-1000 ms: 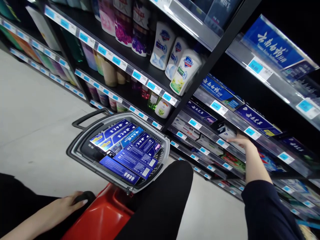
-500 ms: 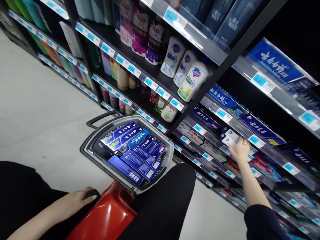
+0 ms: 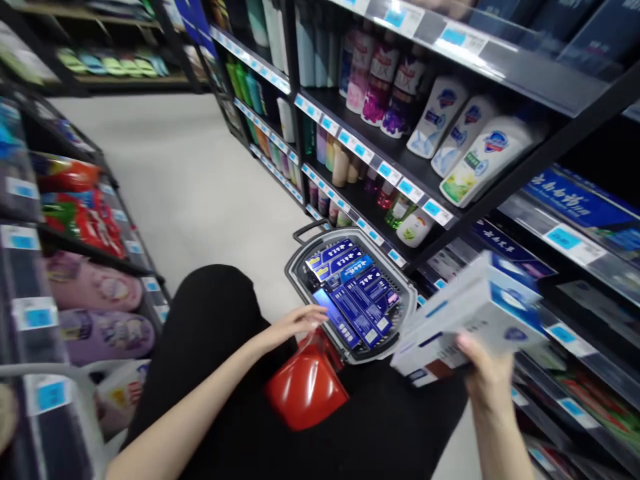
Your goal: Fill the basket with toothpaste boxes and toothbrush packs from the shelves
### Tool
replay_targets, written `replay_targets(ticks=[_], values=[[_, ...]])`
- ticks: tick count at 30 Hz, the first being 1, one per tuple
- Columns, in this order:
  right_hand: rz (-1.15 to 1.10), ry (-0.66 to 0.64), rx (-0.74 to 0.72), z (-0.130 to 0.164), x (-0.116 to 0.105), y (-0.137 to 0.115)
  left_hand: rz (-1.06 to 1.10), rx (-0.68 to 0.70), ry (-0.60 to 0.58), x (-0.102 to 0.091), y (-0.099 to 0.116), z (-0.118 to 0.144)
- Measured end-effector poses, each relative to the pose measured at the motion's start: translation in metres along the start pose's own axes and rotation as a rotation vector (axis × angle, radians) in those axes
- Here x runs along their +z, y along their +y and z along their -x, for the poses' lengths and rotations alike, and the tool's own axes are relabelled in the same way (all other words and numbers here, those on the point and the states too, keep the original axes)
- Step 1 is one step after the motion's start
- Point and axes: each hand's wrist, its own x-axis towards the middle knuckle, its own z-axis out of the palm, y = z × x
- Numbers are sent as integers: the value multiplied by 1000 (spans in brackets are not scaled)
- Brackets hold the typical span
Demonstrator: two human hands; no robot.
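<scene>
My right hand (image 3: 487,370) is closed around white-and-blue toothpaste boxes (image 3: 445,333), lifted in front of the shelf; whether it is one pack or a stack I cannot tell. My left hand (image 3: 295,325) has its fingers stretched out above a glossy red body (image 3: 310,387) between my knees, at the near rim of a grey-black basket (image 3: 407,303). Inside the basket lie several blue toothpaste boxes (image 3: 357,300), side by side.
Shelves of body wash bottles (image 3: 483,160) and boxed toothpaste (image 3: 575,200) rise on the right. Along the left, another shelf holds bagged goods (image 3: 95,280). A grey floor aisle (image 3: 175,187) runs between them. My legs (image 3: 215,320) flank the red body.
My right hand has come off the shelf with the white toothpaste boxes. My left hand has left a dark handle and reached forward toward the basket. The view has swung left.
</scene>
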Motion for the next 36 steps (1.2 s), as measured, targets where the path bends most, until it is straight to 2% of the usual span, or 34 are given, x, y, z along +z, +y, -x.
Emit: replay_targets(ticks=[3, 6, 8, 10, 13, 15, 17, 19, 23, 28, 34, 36], values=[[-558, -403, 315, 9, 103, -26, 340, 41, -66, -3, -6, 6], [-804, -681, 525, 27, 190, -42, 554, -12, -33, -10, -26, 12], [-842, -768, 549, 43, 228, -37, 645, -107, 4, -15, -43, 16], [-810, -760, 519, 57, 251, -19, 701, -222, 51, -19, -57, 17], [-736, -617, 496, 68, 265, 19, 726, -365, 103, -19, -66, 15], [-728, -534, 551, 68, 267, 39, 716, -416, 121, -16, -65, 12], [-753, -514, 642, 66, 266, 49, 692, -435, 144, -10, -62, 8], [-781, -519, 705, 62, 263, 53, 655, -407, 177, -4, -59, 5], [-830, -451, 713, 56, 256, 59, 539, -234, 228, 7, -52, 1], [-833, -400, 752, 55, 255, 74, 385, -99, 215, 16, -44, 4], [-768, -511, 638, 52, 256, 74, 379, -79, 163, 14, -46, 9], [-736, -504, 634, 52, 257, 73, 372, -76, 135, 12, -48, 9]])
